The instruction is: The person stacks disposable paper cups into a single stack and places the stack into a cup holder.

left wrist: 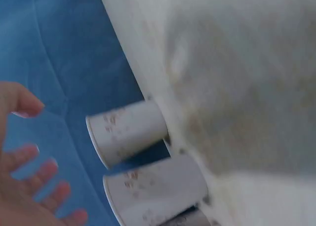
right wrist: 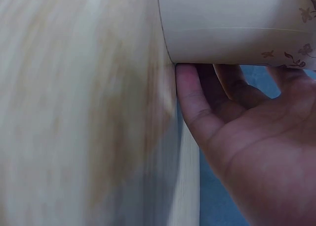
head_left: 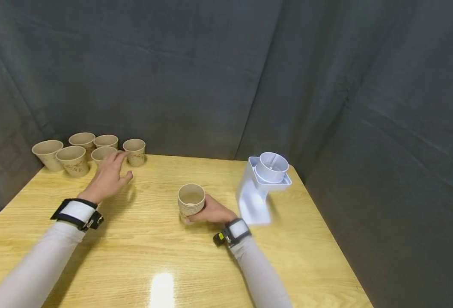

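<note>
In the head view, a short stack of beige paper cups (head_left: 191, 207) stands upright near the table's middle. My right hand (head_left: 214, 209) grips the stack low on its right side, fingers and thumb around it. The right wrist view shows a cup wall (right wrist: 232, 33) with small brown flowers and the right hand (right wrist: 266, 132) against it, close to the tabletop. My left hand (head_left: 108, 176) reaches over the back left, fingers spread with nothing between them. It overlaps one paper cup (head_left: 101, 153) and is just left of another cup (head_left: 135, 153). In the left wrist view, two cups (left wrist: 129, 132) appear beyond the left hand (left wrist: 24, 191).
More single paper cups (head_left: 73, 161) stand upright in a cluster at the back left corner. A white stand with a round cup-like top (head_left: 272, 167) is right of my right hand. Dark grey curtains (head_left: 172, 85) enclose the wooden table (head_left: 153, 252) behind and at both sides.
</note>
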`<state>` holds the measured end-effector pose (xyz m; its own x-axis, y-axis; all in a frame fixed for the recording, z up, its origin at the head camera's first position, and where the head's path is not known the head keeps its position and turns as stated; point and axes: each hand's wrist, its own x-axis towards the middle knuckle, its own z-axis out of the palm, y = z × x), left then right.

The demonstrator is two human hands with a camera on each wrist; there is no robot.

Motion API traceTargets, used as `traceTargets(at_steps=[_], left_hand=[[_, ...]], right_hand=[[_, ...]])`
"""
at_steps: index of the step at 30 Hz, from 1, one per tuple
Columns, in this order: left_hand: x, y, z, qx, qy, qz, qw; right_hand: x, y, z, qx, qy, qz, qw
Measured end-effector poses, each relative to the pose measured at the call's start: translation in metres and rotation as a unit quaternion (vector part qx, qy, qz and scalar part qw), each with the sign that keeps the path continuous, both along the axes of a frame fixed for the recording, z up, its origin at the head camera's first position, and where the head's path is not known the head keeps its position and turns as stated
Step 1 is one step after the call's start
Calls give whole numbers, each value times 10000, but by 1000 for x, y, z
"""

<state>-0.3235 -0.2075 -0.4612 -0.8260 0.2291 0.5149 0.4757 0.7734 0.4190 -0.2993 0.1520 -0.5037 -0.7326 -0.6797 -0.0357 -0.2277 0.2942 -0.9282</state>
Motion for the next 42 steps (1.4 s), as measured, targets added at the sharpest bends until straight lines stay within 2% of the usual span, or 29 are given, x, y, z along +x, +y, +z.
traceTargets(at_steps=[2, 5, 8, 13, 20, 23, 34, 37, 42], left_hand=[[-8, -10, 3, -107, -167, 464, 9987], [-20, -21, 7, -278, -494, 1098, 9923], [-31, -28, 7, -495, -810, 1441, 9850], [-40, -35, -1, -751, -1336, 1397, 9783], [-40, -41, -15, -760, -1744, 1254, 9737], [-40, -42, -18, -778, -1716, 1284, 9737], [-34, -40, -26, -782, -1184, 1411, 9798], [-32, -39, -24, -782, -1247, 1416, 9789], [-29, -34, -14, -670, -1653, 1492, 9726]], right_hand=[[0, 1, 0, 1, -12, -1, 10000], [0, 1, 0, -30, -54, -5, 10000], [1, 2, 0, -77, -79, -5, 9999], [0, 1, -1, -56, -85, -7, 9999], [-1, -1, -1, 28, -15, 36, 10000], [-1, -2, 1, 33, 8, 38, 10000], [0, -1, 0, -110, -86, 67, 9999], [0, -1, 0, -146, -102, 72, 9998], [0, -1, 1, -113, -116, 33, 9999]])
